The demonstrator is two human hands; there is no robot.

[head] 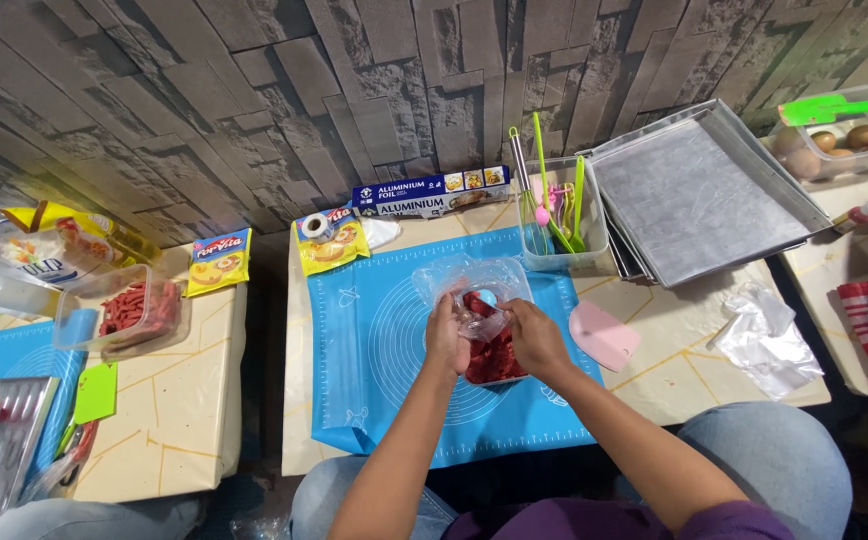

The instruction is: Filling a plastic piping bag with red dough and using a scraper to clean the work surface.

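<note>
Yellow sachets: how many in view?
2. One yellow sachet lies on the left table beside the clear tub of red sticks. The other yellow sachet sits at the blue mat's far-left corner, under a tape roll. More may be hidden.

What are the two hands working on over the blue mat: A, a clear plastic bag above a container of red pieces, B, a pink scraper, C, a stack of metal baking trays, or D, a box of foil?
A: the left hand and right hand both grip a clear plastic bag over a container of red pieces on the blue mat.
</note>
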